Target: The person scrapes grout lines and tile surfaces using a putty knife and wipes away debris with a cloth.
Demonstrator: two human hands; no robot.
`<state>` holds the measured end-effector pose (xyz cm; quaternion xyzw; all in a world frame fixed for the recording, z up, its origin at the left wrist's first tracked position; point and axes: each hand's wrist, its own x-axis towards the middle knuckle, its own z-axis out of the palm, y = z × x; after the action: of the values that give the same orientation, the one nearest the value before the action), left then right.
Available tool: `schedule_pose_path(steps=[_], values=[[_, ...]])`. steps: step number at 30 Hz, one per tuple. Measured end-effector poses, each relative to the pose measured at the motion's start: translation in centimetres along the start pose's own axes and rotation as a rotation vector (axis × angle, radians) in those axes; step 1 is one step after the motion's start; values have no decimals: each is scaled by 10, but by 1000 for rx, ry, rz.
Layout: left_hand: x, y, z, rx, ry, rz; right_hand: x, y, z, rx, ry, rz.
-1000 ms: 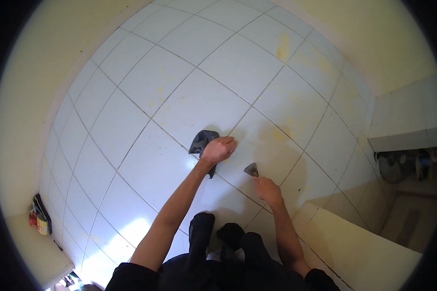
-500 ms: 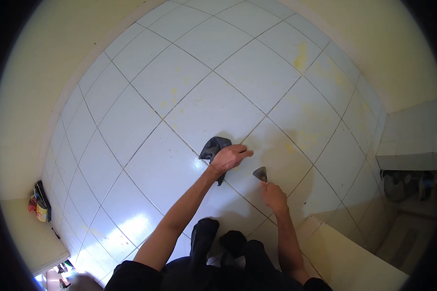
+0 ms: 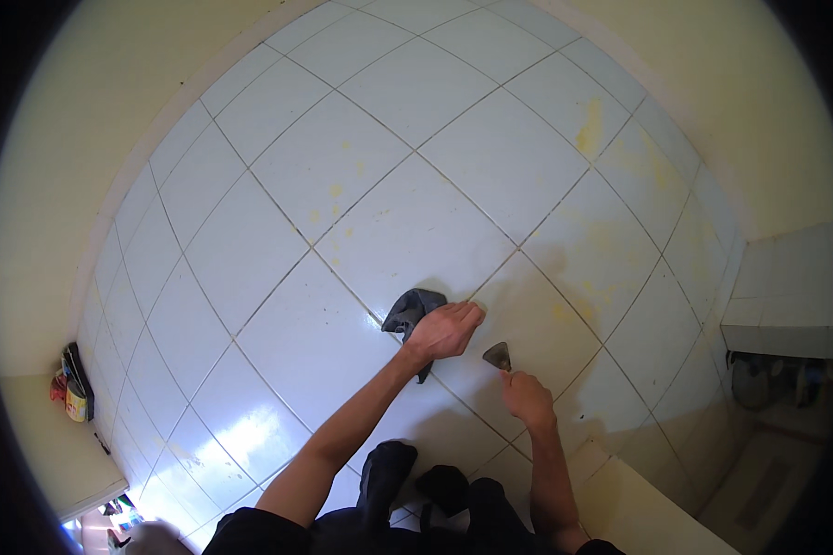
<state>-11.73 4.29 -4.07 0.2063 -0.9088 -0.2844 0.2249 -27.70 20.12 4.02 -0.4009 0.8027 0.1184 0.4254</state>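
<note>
My left hand (image 3: 447, 331) is closed, fingers bunched, against a dark grey cloth (image 3: 415, 309) on the white tiled floor (image 3: 278, 305). The cloth lies crumpled under and beside the hand, with one end hanging out below the wrist. To the right, my right hand (image 3: 528, 398) grips the handle of a scraper (image 3: 497, 354). Its flared metal blade points away from me, just above or on the tiles; I cannot tell which. Pale yellow stains (image 3: 590, 128) mark the floor beyond my hands.
Cream walls (image 3: 111, 120) bound the floor. Packaged items (image 3: 76, 388) stand at the far left by a ledge. A low cream block (image 3: 648, 499) is at the lower right, near a tiled counter (image 3: 777, 324) with dark objects beneath. My feet (image 3: 389, 467) are close behind my hands.
The whole view has shifted, so floor and hands sit lower in the picture. The fingers of my left hand are drawn closer together. The scraper keeps about the same place over the tiles.
</note>
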Motion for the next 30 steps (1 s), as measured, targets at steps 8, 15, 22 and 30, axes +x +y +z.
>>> schedule_pose_path(steps=[8, 15, 22, 30], values=[[2, 1, -2, 18, 3, -5, 10, -11, -10, 0, -38, 9], [2, 2, 0, 36, 26, 10, 10, 0, -9, -22, -80, -20], [2, 1, 2, 81, -1, 40, 9, 9, -4, 71, -53, -23], [8, 10, -2, 67, 41, 57, -4, 6, -6, 52, -91, -74]])
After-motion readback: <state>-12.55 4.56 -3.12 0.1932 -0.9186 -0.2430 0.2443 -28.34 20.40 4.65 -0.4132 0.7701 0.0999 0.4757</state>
